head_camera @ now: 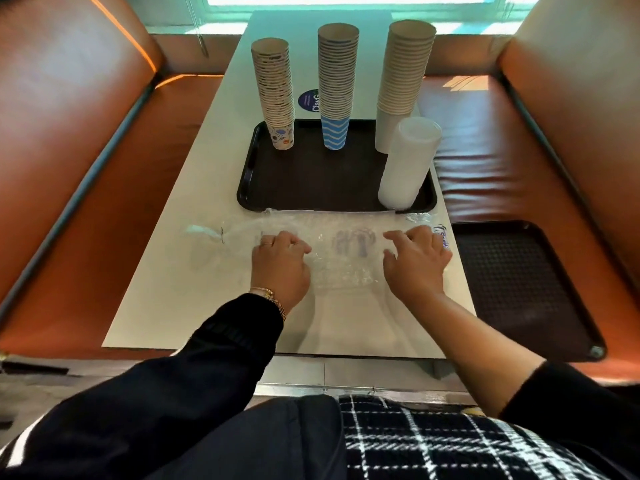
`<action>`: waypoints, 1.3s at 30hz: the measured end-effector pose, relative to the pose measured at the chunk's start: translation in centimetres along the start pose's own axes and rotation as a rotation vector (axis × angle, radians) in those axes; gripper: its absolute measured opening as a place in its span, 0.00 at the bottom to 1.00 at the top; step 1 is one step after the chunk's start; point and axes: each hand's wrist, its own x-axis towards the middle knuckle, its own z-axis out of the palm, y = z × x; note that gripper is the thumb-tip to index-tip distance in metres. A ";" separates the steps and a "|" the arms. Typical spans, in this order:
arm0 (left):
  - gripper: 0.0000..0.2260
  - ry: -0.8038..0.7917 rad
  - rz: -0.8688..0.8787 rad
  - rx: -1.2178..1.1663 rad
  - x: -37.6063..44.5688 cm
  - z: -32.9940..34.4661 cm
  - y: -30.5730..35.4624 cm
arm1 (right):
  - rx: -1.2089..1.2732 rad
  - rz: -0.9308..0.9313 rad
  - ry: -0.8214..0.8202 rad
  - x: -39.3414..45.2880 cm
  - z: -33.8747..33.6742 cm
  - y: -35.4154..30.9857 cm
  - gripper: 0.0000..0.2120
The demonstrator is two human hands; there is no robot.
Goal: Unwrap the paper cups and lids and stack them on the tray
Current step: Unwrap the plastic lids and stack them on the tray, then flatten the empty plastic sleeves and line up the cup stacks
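Three upright cup stacks (337, 88) and a white lid stack (408, 164) stand on the dark tray (311, 181).

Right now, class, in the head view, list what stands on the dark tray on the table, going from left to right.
Tall stack of speckled multicolour-print paper cups → tall stack of paper cups with blue wavy stripes → tall stack of plain white paper cups, with the stack of translucent white plastic lids in front of it.
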 end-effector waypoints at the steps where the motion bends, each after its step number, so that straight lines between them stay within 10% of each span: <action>1: 0.14 0.013 0.000 0.059 0.4 0.1 0.3 | 0.000 -0.012 0.031 0.2 0.0 -0.2 0.17; 9: 0.26 -0.192 0.242 0.246 3.8 4.3 1.4 | -0.121 -0.410 -0.269 2.6 3.7 -3.5 0.26; 39: 0.30 -0.244 0.216 0.144 4.0 3.8 -9.3 | -0.226 0.110 -0.310 2.7 4.2 -0.4 0.36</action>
